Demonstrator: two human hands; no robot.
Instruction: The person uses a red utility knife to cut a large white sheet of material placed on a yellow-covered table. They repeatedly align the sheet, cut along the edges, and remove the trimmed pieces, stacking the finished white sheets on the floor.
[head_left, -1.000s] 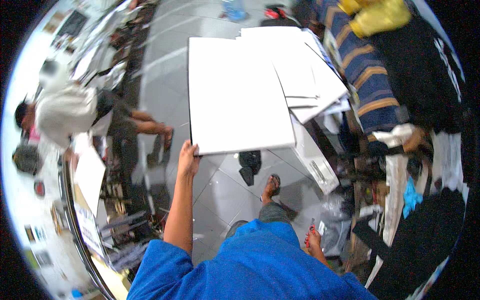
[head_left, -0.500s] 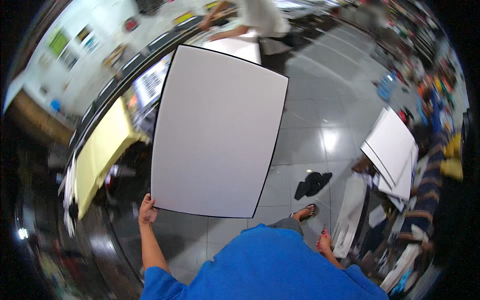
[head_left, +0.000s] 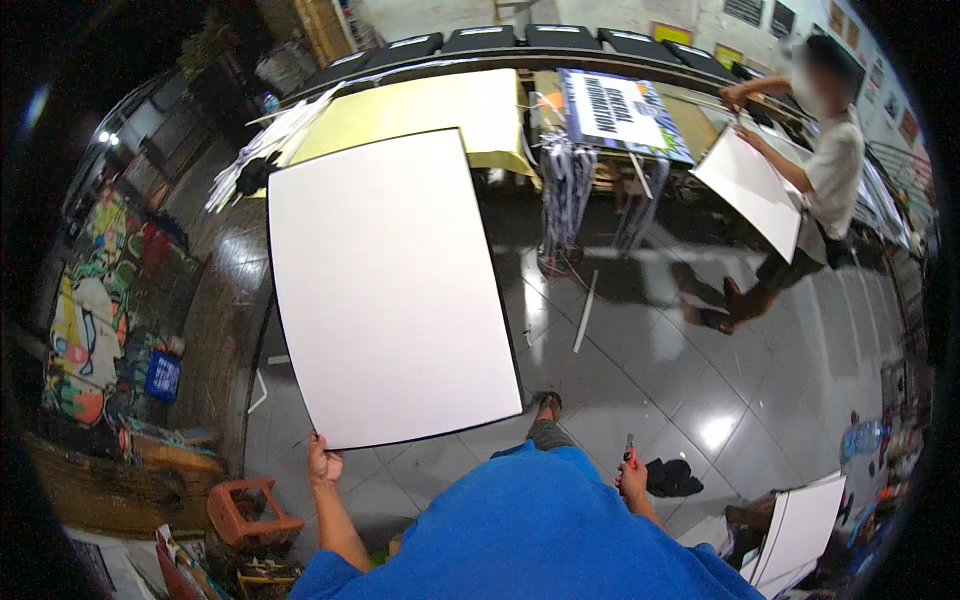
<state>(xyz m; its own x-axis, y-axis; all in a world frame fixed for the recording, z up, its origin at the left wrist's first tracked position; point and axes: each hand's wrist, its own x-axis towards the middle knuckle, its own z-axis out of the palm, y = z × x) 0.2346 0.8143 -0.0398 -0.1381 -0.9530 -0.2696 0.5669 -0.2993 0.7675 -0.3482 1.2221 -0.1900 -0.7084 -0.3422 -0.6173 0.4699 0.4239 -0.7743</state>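
My left hand (head_left: 323,458) grips the lower left corner of a large white board (head_left: 393,290) with a dark edge, held out in front of me. The board's far end overlaps the view of a yellow-covered table (head_left: 420,100); whether they touch I cannot tell. My right hand (head_left: 632,478), low beside my blue shirt, is closed on a red-handled utility knife (head_left: 629,453). A dark cloth bundle (head_left: 673,478) lies on the floor near it.
A co-worker (head_left: 830,170) at the right works with another white board (head_left: 745,185) beside a printed sign (head_left: 620,115). A red plastic stool (head_left: 240,510) stands lower left, stacked boards (head_left: 800,530) lower right. Offcut strips (head_left: 585,310) lie on the tiled floor (head_left: 760,390).
My view has swung left toward the long table, so the co-worker has moved from left to right in it. My left hand still carries the board; my right still holds the knife.
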